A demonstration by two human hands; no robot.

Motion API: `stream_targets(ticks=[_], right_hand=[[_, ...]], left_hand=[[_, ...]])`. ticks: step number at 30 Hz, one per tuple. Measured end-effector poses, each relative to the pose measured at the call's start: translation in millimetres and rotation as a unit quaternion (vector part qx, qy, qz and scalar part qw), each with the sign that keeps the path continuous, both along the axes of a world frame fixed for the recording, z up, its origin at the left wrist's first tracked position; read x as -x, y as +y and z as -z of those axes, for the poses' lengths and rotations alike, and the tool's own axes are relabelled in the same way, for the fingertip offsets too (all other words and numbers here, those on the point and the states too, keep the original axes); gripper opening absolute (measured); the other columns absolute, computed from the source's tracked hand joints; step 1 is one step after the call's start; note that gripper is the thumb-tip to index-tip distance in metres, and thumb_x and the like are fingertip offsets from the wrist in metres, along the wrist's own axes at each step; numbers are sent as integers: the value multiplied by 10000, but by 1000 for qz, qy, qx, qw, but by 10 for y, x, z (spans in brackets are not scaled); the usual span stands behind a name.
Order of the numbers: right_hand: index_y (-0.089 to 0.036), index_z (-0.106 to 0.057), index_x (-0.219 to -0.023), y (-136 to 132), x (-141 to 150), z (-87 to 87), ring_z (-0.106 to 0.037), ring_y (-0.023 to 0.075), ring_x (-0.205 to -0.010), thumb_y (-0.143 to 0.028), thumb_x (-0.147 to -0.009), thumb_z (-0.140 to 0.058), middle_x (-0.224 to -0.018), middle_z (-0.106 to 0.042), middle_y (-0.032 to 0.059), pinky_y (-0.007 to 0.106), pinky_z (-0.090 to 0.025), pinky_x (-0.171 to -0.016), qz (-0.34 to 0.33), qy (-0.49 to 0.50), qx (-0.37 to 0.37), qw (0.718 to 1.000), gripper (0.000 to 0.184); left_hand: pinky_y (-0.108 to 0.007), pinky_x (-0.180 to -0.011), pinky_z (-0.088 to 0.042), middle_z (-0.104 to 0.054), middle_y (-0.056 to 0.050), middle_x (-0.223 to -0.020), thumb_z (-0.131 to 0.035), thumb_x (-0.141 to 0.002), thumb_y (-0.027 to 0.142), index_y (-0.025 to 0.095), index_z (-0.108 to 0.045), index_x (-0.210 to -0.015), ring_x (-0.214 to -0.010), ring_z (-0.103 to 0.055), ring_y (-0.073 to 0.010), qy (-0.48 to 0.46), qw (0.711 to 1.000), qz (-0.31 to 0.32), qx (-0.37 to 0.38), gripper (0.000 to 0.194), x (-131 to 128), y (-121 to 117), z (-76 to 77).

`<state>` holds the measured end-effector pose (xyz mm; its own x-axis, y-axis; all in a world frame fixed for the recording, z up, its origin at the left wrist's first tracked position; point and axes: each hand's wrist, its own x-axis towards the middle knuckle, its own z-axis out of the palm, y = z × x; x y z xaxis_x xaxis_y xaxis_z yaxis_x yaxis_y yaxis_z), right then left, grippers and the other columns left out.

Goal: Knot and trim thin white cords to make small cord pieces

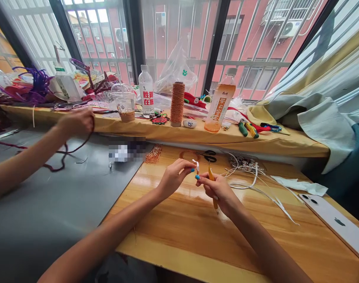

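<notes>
In the head view, my left hand (176,175) pinches a small white strip (196,163) between thumb and fingertips over the wooden table. The strip bends into a little loop, and a copper-coloured bit sits at its lower end. Close beside it, my right hand (219,192) pinches that lower end with thumb and forefinger. A slim yellow-handled tool (211,177) also lies across my right fingers, its thin tip pointing up. What kind of tool it is, I cannot make out.
Behind my hands lie scissors (210,156), a copper wire coil (187,155) and cut wire pieces (153,154). White strips (250,184) and a phone (338,224) are at right. Bottles and a cord spool (177,104) line the sill. At left, another person's hand (77,121) holds dark red cord.
</notes>
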<state>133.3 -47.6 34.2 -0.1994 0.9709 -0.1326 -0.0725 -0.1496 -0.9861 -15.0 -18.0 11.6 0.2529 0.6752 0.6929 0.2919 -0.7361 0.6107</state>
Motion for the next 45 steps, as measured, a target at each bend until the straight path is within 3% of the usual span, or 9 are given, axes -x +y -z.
stream_targets(ticks=[6, 12, 15, 19, 22, 28, 34, 41, 45], right_hand=[[-150, -485, -572, -9, 24, -35, -142, 18, -346, -358, -527, -685, -347, -295, -108, 237, -40, -403, 0, -13, -8, 1000, 292], [-143, -515, -553, 11, -14, -21, -139, 23, -341, -373, -587, -646, -329, -253, -107, 240, -49, -401, -34, -32, -7, 999, 267], [-142, -517, -549, 24, -46, -13, -144, 21, -337, -374, -613, -632, -331, -254, -105, 239, -55, -396, -56, -22, -14, 998, 268], [-141, -509, -542, 22, -84, -36, -138, 17, -332, -361, -619, -635, -331, -266, -103, 238, -52, -395, -70, -18, -22, 997, 265], [-137, -517, -556, 28, -112, -42, -145, 15, -334, -364, -636, -621, -362, -319, -89, 237, -55, -394, -95, -27, -21, 995, 263], [-123, -538, -615, 60, -164, -4, -155, 20, -377, -393, -653, -615, -425, -305, -82, 229, -66, -398, -157, -43, -25, 986, 282], [-132, -527, -609, 83, -199, -9, -123, 18, -358, -425, -664, -600, -389, -238, -102, 224, -50, -382, -167, -38, -11, 985, 307], [-126, -501, -610, 108, -241, -15, -157, -1, -363, -427, -642, -618, -513, -426, -45, 225, -45, -384, -164, -35, -7, 986, 325], [-125, -499, -618, 112, -239, 4, -159, -1, -371, -421, -644, -619, -551, -453, -33, 229, -45, -392, -170, -44, -10, 984, 321]], left_hand=[[-241, -691, -451, -577, -34, -773, -517, -770, 186, 139, -551, -829, -730, -546, -115, 3, 1000, -13, 28, 83, -17, 3, 37], [-226, -691, -452, -567, -45, -843, -467, -804, 180, 183, -591, -934, -789, -540, -113, 24, 999, 14, -38, 180, 6, 7, 30], [-229, -677, -454, -574, -45, -818, -464, -805, 176, 173, -597, -911, -778, -533, -114, 29, 998, -8, -57, 169, 11, -1, 26], [-251, -664, -447, -577, -41, -756, -474, -801, 184, 154, -586, -845, -740, -502, -124, 62, 987, -52, -137, 123, 20, -3, 25], [-262, -675, -444, -577, -52, -753, -479, -798, 183, 136, -568, -828, -742, -492, -130, 93, 977, -48, -187, 104, 35, 1, 26], [-273, -678, -440, -571, -60, -757, -476, -799, 195, 138, -547, -817, -741, -488, -137, 120, 971, -36, -204, 93, 47, -4, 20], [-258, -670, -447, -578, -65, -810, -478, -800, 226, 144, -551, -876, -774, -514, -134, 92, 987, -3, -131, 134, 36, -5, -6], [-241, -703, -454, -626, -61, -840, -485, -793, 217, 146, -581, -859, -779, -569, -123, 23, 998, 55, 20, 136, 6, -15, -40], [-228, -689, -465, -629, -49, -814, -514, -772, 227, 134, -573, -850, -742, -580, -110, -4, 991, 96, 93, 135, -3, -19, -45]])
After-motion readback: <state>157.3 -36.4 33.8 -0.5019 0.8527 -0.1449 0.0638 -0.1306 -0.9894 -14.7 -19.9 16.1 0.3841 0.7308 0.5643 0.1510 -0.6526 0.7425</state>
